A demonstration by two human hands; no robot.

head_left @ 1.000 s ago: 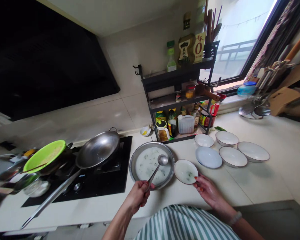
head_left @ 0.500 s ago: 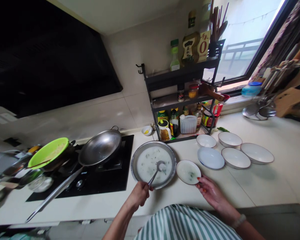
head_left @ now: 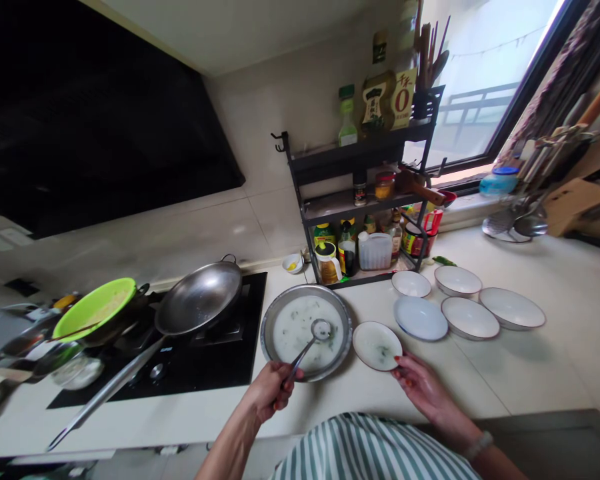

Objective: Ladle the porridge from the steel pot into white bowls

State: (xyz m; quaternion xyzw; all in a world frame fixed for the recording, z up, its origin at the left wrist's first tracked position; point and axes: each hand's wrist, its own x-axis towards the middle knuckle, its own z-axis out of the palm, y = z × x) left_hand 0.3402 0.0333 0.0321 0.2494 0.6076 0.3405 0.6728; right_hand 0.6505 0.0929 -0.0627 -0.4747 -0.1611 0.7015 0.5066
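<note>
My left hand [head_left: 273,389] is closed round the handle of a metal spoon [head_left: 310,343]. The spoon's bowl is over the white, soupy liquid with green bits that fills a wide metal basin [head_left: 267,353]. Just right of the basin stands a small white bowl [head_left: 368,338] with a dark rim, holding a little of the same liquid and some greens. My right hand [head_left: 419,381] grips that bowl's right edge, thumb at the rim and the other fingers lower down, partly hidden.
Several white bowls [head_left: 469,315] and a bluish plate [head_left: 421,319] stand to the right. Left are a wok [head_left: 200,297] on the black stove [head_left: 205,363] and a green basket [head_left: 77,313]. Behind rises a black spice rack [head_left: 350,157]; ladles [head_left: 530,223] lie far right.
The spoon's bowl has lifted and turned in the basin, now showing more of its inside. My left hand has shifted slightly left and tilted. My right hand still grips the small bowl.
</note>
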